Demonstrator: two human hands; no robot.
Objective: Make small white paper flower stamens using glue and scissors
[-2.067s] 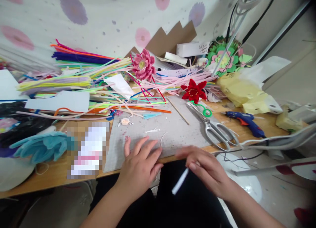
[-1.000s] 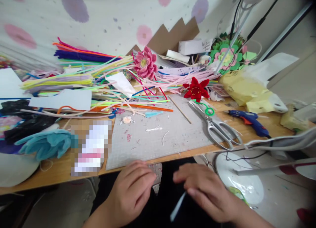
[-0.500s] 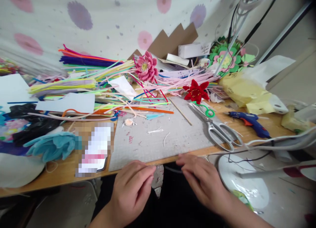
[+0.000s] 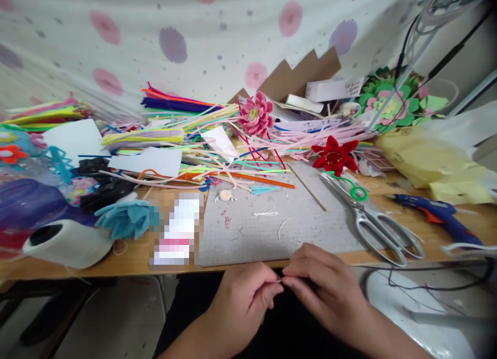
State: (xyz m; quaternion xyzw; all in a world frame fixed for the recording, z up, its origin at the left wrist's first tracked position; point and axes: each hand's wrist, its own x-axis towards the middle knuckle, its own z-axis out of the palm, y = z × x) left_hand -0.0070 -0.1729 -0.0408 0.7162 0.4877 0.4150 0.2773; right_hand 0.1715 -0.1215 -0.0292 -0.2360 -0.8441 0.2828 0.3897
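Observation:
My left hand [image 4: 243, 304] and my right hand [image 4: 326, 291] meet just below the front edge of the wooden table [image 4: 132, 258], fingertips pinched together. Between them they grip a thin small piece that I cannot make out. Both hands hover over my dark lap, right in front of the grey cutting mat [image 4: 279, 219]. Short white snippets [image 4: 266, 213] lie on the mat. Large metal scissors [image 4: 373, 221] rest at the mat's right edge, a red pipe-cleaner flower [image 4: 334, 154] behind them.
A heap of coloured pipe cleaners [image 4: 174, 126] and a pink flower [image 4: 256, 114] fill the back of the table. A blue glue gun [image 4: 437, 216] lies at the right, a yellow bag [image 4: 430, 164] behind it. A teal flower [image 4: 126, 219] and white roll [image 4: 66, 242] sit left.
My hands drew back off the mat to below the table edge and came together in a pinch. The white strip in my right hand is no longer visible. The view shifted left.

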